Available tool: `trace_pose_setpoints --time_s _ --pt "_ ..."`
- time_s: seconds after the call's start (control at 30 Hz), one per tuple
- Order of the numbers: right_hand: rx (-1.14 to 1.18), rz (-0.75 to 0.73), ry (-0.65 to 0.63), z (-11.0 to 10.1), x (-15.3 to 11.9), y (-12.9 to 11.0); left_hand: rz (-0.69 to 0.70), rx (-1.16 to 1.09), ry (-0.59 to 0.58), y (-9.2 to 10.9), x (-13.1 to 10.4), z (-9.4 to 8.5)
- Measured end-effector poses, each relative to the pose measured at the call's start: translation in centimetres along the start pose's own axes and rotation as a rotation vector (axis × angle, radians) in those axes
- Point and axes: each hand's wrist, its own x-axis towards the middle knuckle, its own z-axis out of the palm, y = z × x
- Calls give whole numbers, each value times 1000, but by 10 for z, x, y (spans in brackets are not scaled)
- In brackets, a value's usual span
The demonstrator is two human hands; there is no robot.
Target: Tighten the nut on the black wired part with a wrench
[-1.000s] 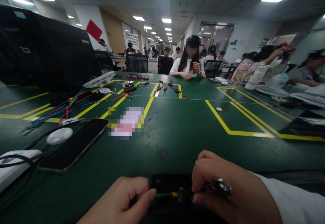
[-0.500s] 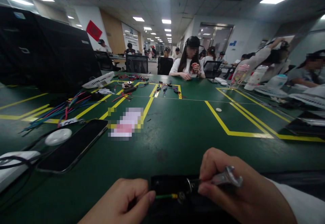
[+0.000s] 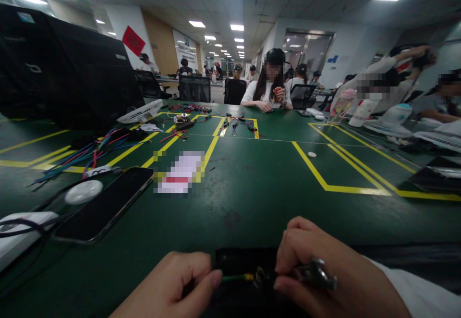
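At the bottom centre, my left hand [image 3: 176, 282] pinches a green wire [image 3: 234, 277] with a yellow end. That end meets a small metal fitting [image 3: 258, 276]. My right hand [image 3: 324, 265] is closed on a silver wrench [image 3: 317, 274], whose open jaw sticks out to the right of my fingers. The wrench's other end is dark and lies at the fitting; their exact contact is too dim to tell. Behind and beneath the wire is a black object [image 3: 234, 255] at the table's near edge.
A phone [image 3: 108, 205], a white round disc [image 3: 84, 192] and bundled wires [image 3: 95, 152] lie on the left of the green table [image 3: 252, 188]. A large black case [image 3: 72, 68] stands behind them. Across the table sits a person [image 3: 268, 87]; bottles [image 3: 365, 109] stand at the right.
My right hand and the wrench have moved slightly left and down, and the wrench's dark end is now nearer the wire's fitting. My left hand has stayed nearly still on the wire.
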Motion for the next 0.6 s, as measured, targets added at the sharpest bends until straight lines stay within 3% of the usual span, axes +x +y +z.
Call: trace_pose_setpoints --time_s 0.43,0.5,0.6 --pt "49 -380 -243 -26 20 5 -11 -49 27 -1 -1 1" --pt "123 -290 -189 -25 17 4 -18 -53 38 0 0 0" --pt "179 -42 -34 -20 7 2 -25 -45 28 0 -1 0"
